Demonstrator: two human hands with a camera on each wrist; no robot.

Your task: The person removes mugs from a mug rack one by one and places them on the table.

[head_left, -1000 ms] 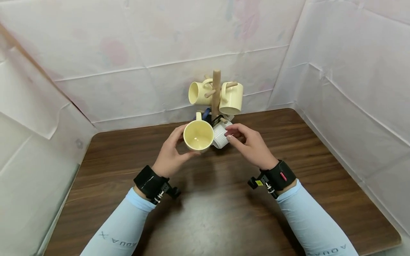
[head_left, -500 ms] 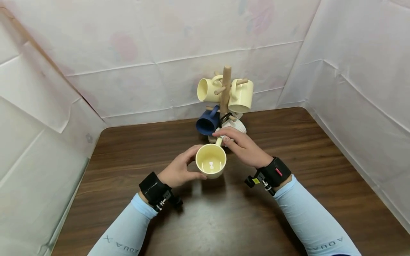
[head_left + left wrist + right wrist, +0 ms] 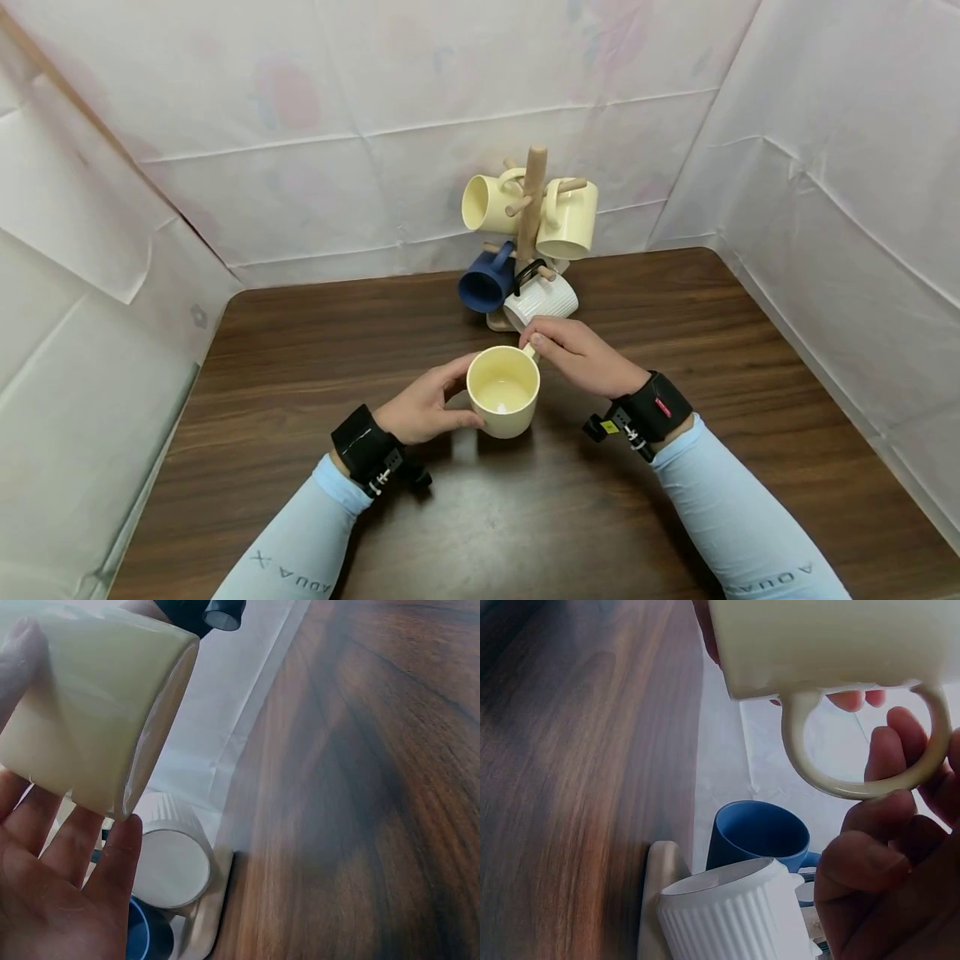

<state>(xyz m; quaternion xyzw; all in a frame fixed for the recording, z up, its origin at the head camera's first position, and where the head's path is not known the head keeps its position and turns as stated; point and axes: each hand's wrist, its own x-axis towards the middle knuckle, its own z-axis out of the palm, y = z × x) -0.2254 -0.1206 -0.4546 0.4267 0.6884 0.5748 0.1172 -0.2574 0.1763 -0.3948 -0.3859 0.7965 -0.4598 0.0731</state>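
A pale yellow mug [image 3: 504, 404] is held upright, its open top facing my head camera. My left hand [image 3: 429, 406] grips its side, thumb on the near face and fingers behind. At the mug's far right, my right hand [image 3: 579, 354] pinches the looped handle [image 3: 840, 786] between thumb and fingers. Wall shows between the mug's base and the table in the left wrist view, so it is raised. Just beyond stands a wooden mug tree [image 3: 534, 200]. A white ribbed mug [image 3: 546, 302] and a blue mug [image 3: 486, 282] hang low on it.
Two more pale yellow mugs, one left [image 3: 487, 207] and one right [image 3: 567, 221], hang from the upper pegs. The brown wood-grain table [image 3: 337, 333] meets white sheeting [image 3: 337, 208] at the back and sides. Several pegs stick out from the post.
The yellow mug has moved right and toward me, away from the mug tree. Its handle has turned to the right, and my right hand has left the white mug and taken hold of that handle.
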